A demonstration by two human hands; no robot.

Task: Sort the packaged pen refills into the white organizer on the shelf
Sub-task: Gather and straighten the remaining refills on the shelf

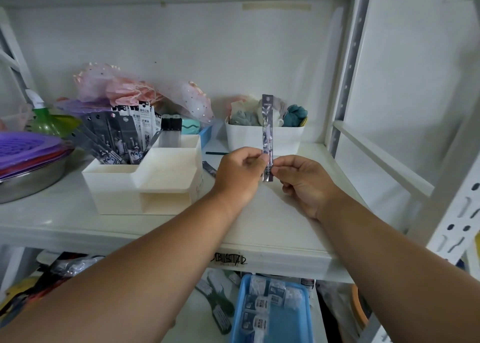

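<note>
On the shelf [259, 212], my hands [267, 172] both pinch an upright refill [267, 124]; the organizer [145, 179] sits left of them, nearer my left.

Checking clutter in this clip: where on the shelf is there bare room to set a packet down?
Bare shelf shows in front of the white bin, right of the organizer, and along the front edge. Crowded: the left end, with the metal bowl, and the back behind the organizer.

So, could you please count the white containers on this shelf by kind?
Stepped organizer holding refill packs: 1
Plain bin holding cloths: 1
Total: 2
</note>
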